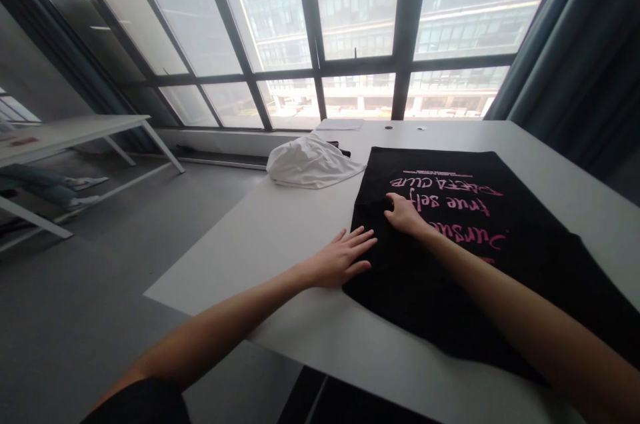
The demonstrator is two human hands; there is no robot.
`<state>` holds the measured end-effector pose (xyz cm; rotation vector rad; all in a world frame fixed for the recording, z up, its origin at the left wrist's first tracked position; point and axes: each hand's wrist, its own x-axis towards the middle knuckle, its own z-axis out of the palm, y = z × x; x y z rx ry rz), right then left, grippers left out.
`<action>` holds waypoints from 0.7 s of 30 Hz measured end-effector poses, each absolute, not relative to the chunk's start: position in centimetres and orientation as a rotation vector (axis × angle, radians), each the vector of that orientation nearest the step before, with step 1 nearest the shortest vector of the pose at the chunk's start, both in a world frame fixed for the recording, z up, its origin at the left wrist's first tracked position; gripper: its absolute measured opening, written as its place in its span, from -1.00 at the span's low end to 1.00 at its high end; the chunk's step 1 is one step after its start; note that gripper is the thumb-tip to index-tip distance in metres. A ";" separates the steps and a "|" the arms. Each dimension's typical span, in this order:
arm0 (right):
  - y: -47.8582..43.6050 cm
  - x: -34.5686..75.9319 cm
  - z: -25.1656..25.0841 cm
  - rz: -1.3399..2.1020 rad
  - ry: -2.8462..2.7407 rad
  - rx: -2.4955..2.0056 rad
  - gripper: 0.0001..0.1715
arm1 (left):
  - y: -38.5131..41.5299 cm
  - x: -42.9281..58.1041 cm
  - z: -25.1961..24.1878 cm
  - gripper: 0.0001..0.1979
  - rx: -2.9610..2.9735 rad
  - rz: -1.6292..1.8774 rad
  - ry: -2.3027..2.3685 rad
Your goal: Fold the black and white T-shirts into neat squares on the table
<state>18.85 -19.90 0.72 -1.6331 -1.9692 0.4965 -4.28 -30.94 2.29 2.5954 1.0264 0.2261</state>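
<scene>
A black T-shirt (430, 277) with pink lettering, upside down from my side, lies spread on the white table (280, 231). My left hand (343, 257) rests flat at its left edge, fingers spread over the black cloth, palm partly over the table. On the shirt's upper left part, my right hand (404, 214) has thumb and fingers bent together, pinching a bit of the fabric beside the lettering. My right forearm crosses the shirt and hides some letters.
A crumpled white cloth (313, 163) sits at the table's far left edge, touching the shirt's corner. Behind it are a dark object (340, 147) and a white sheet (341, 125). Another white table (80, 131) stands left, with a person's legs (50, 184) beneath it.
</scene>
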 end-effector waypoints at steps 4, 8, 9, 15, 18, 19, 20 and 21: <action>-22.6 18.1 1.9 0.077 -2.087 -1.587 -0.42 | -27.3 -3.7 3.8 -0.52 2.547 0.459 1.180; -25.6 17.2 1.5 0.060 -2.213 -1.509 -0.42 | -23.7 -2.7 1.8 -0.49 2.592 0.440 1.276; -26.3 17.0 0.9 0.081 -2.254 -1.502 -0.38 | -23.1 -2.6 1.0 -0.47 2.611 0.381 1.289; -28.5 16.7 -1.7 0.244 -2.453 -1.523 -0.21 | -22.3 -2.7 -0.9 -0.43 2.619 0.187 1.317; -28.2 16.9 -0.8 0.258 -2.407 -1.480 -0.25 | -22.3 -2.0 0.3 -0.46 2.599 0.329 1.352; -28.0 17.0 -0.4 0.247 -2.380 -1.471 -0.27 | -22.2 -1.5 0.6 -0.46 2.597 0.396 1.362; -27.7 17.1 0.0 0.233 -2.353 -1.472 -0.29 | -22.1 -0.9 0.8 -0.46 2.600 0.456 1.364; -27.5 17.3 0.2 0.226 -2.325 -1.489 -0.30 | -22.0 -0.3 0.8 -0.46 2.609 0.493 1.353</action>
